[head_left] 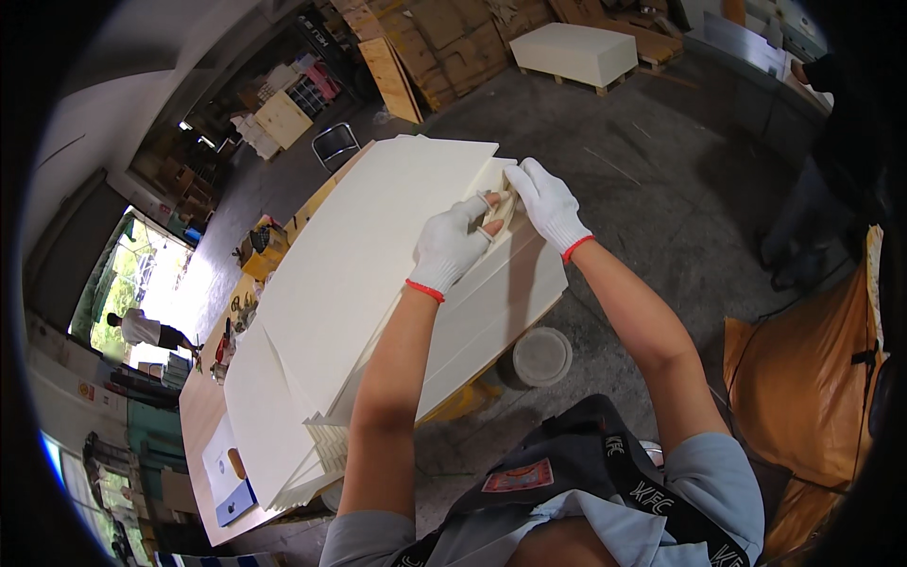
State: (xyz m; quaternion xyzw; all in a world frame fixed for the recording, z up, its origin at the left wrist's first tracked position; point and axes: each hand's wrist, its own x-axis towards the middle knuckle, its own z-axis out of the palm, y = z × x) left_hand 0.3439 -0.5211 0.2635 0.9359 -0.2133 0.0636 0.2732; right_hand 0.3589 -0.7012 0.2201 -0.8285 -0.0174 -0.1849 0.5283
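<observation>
Both my hands wear white gloves with red cuffs, at the far right end of a stack of large white boards (368,236). My left hand (449,248) has bare fingertips poking out of the glove. Its fingers are bent against the layered cream edges (505,206) of several boards, with two tips slightly apart. Around the corner of the same boards, my right hand (548,201) is closed, its fingertips partly hidden behind the edge. Below my hands the lower boards (491,302) lie stacked, their long side facing me.
A lidded round bucket (542,356) stands on the floor beside the stack. An orange cover (798,350) drapes something at the right. Tools and a paper (227,463) lie on the wooden table (198,397). A white block on a pallet (576,55), a chair (334,144) and people are farther off.
</observation>
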